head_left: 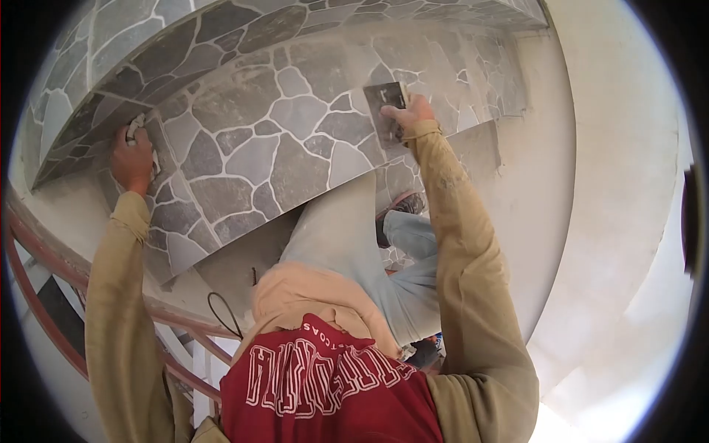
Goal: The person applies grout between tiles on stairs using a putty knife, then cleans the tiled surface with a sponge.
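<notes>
My right hand (412, 114) is closed around a flat, dark rectangular hand float (386, 94), thumb across its face. The float is over the right part of a stair tread (303, 111) covered in grey irregular stone pieces with pale joints. At the tread's left end, my left hand (133, 162) is closed on a crumpled whitish rag (136, 127), partly hidden under the fingers. That hand rests near the foot of the riser (214, 55).
A reddish-brown curved railing (52, 266) runs along the left. On the right stands a smooth pale curved wall (613, 184). My dark shoe (402, 210) is on a lower stone-patterned step. A thin dark loop of cord (224, 310) lies near the railing.
</notes>
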Demonstrator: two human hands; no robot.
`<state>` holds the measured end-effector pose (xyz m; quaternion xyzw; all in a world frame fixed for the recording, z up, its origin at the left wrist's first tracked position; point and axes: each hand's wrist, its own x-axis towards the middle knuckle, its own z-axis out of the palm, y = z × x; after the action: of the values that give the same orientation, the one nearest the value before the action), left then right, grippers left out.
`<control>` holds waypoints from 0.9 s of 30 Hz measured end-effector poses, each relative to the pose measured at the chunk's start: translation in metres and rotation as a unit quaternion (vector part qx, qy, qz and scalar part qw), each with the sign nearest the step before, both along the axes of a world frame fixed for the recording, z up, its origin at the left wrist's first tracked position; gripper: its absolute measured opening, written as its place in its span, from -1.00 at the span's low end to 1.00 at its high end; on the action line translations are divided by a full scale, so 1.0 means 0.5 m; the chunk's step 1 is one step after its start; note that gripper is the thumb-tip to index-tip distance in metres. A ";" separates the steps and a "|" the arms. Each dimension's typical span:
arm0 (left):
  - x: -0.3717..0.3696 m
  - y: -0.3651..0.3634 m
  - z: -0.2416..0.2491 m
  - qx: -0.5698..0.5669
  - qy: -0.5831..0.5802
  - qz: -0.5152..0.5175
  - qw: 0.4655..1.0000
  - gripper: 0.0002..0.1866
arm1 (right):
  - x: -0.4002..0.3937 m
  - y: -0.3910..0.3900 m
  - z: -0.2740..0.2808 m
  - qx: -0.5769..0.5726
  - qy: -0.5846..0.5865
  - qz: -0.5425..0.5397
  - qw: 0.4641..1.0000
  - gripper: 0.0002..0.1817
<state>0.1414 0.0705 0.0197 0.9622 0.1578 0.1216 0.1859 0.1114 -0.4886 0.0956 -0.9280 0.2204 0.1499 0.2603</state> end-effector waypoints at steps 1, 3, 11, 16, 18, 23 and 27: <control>0.010 0.009 -0.011 0.007 -0.028 -0.019 0.999 -0.60 | -0.009 -0.022 -0.005 -0.002 -0.006 -0.003 1.000 -0.51; 0.023 0.015 -0.027 0.013 -0.054 -0.038 0.998 -0.60 | -0.054 -0.079 -0.035 0.269 -0.059 -0.166 0.947 -0.53; 0.008 0.007 -0.002 -0.039 -0.008 -0.032 0.999 -0.55 | -0.008 -0.030 -0.063 0.020 0.011 0.052 0.998 -0.54; 0.011 0.023 -0.023 0.013 -0.029 -0.008 0.999 -0.53 | -0.023 -0.077 -0.080 0.329 -0.060 -0.138 0.932 -0.52; 0.002 0.010 -0.015 0.000 -0.017 -0.007 1.000 -0.52 | -0.023 -0.032 -0.105 0.033 -0.090 0.100 0.990 -0.53; 0.014 0.016 -0.028 -0.028 -0.026 -0.012 0.999 -0.53 | -0.024 -0.082 -0.046 0.110 -0.064 0.048 0.991 -0.50; 0.003 0.007 0.000 -0.021 0.014 -0.001 1.000 -0.54 | -0.041 -0.048 -0.082 0.041 -0.062 0.063 0.995 -0.58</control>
<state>0.1431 0.0738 0.0197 0.9599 0.1618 0.1047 0.2036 0.0911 -0.5128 0.0547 -0.9362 0.1384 0.1174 0.3009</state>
